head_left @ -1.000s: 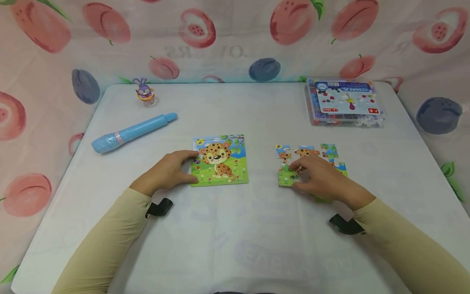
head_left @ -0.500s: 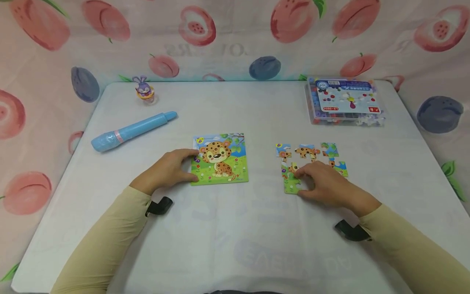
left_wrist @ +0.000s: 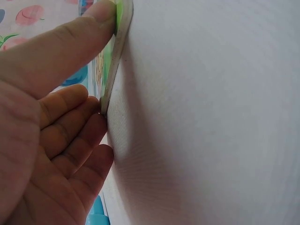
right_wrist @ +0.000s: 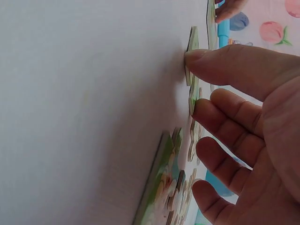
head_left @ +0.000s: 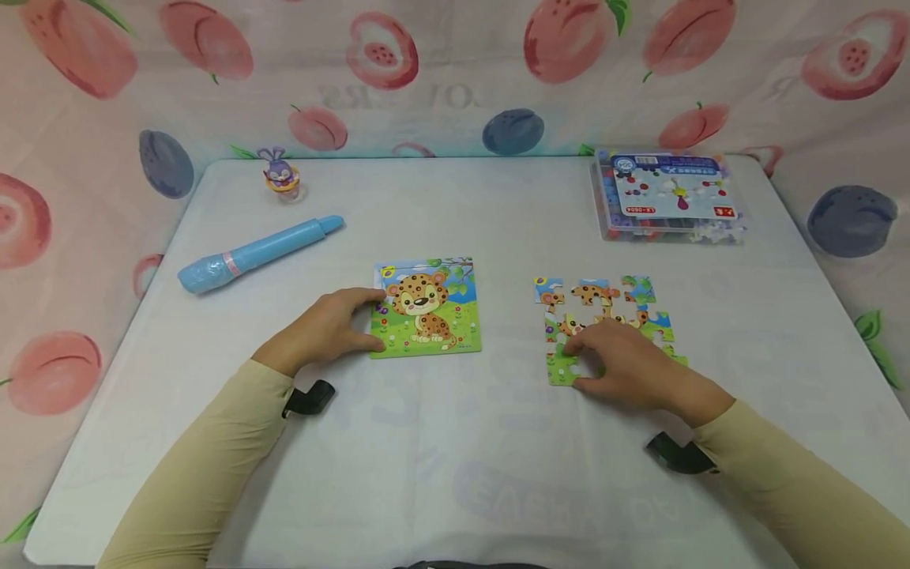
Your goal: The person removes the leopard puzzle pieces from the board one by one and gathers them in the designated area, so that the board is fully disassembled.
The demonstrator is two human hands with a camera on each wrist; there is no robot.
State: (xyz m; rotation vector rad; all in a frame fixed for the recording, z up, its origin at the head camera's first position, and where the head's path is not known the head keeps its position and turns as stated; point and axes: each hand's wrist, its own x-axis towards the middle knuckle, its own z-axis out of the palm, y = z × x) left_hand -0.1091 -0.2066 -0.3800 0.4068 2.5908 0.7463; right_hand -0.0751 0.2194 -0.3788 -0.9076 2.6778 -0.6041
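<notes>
A square leopard picture board (head_left: 430,312) lies flat at the middle of the table. At its left edge rests my left hand (head_left: 320,328), thumb and forefinger tips touching the margin; the left wrist view shows the thumb (left_wrist: 61,54) on the board's edge and the other fingers loosely bent. To the right lie several jigsaw pieces (head_left: 596,292) with parts of a like leopard picture, spaced apart in rows. My right hand (head_left: 636,367) pinches the green near-left corner piece (head_left: 562,371) between thumb and forefinger, and covers some of the pieces behind it.
A clear plastic box (head_left: 668,197) of small parts stands at the back right. At the back left are a purple rabbit figure (head_left: 280,174) and a blue torch-shaped stick (head_left: 259,254). A fruit-print cloth (head_left: 441,71) hangs behind the white table (head_left: 455,442).
My right hand has drawn the corner piece toward me, apart from the row above it, with a slight shift left at the end. The left hand and the board stay put.
</notes>
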